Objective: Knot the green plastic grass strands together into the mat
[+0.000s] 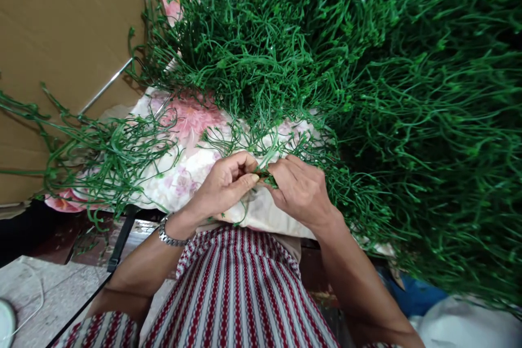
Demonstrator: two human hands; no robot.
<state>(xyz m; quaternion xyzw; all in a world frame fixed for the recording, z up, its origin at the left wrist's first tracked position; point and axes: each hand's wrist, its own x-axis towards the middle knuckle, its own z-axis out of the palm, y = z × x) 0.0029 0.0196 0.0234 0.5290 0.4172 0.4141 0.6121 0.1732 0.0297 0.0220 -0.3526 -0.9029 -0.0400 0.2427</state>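
Close together over the flowered cloth, both my hands work on a few thin green stems. My left hand, with a metal-band watch at its wrist, pinches the stems between thumb and index finger. From the other side, my right hand has its fingers curled around the same stems, and my fingers partly hide them. Beyond my hands lies a large heap of the green stems, long and curly with small bud-like tips. A looser bunch of stems is spread at the left.
More stems are piled high along the right side. A brown cardboard panel stands at the left, with a thin metal rod by it. A black strap hangs below the cloth. White and blue bags lie at lower right.
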